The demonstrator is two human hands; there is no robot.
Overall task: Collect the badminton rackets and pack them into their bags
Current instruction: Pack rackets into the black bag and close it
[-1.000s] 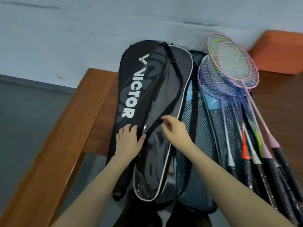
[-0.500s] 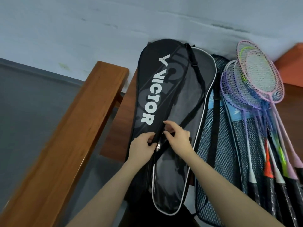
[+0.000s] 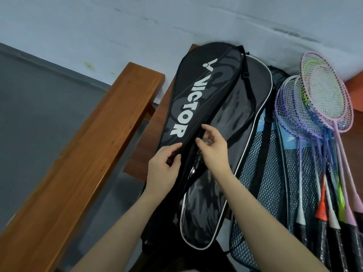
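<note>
A black racket bag marked VICTOR (image 3: 196,91) lies in the middle, its head end toward the wall. My left hand (image 3: 163,171) pinches the bag's edge below the lettering. My right hand (image 3: 213,148) holds the same zipped edge just to the right, fingers curled at the opening. Beneath it lies a grey bag with white piping (image 3: 241,146), and further right a blue mesh bag (image 3: 275,173). Several rackets (image 3: 322,107) in pink, purple and blue lie fanned at the right, handles toward me.
A wooden bench rail (image 3: 82,154) runs diagonally at the left over a grey floor (image 3: 39,107). A pale wall (image 3: 137,26) stands behind. An orange block (image 3: 355,89) shows at the right edge, beyond the racket heads.
My left hand went from lying flat on the black bag to pinching its edge. My right hand came onto the same edge, and the bag's side is lifted slightly. The view shifted left.
</note>
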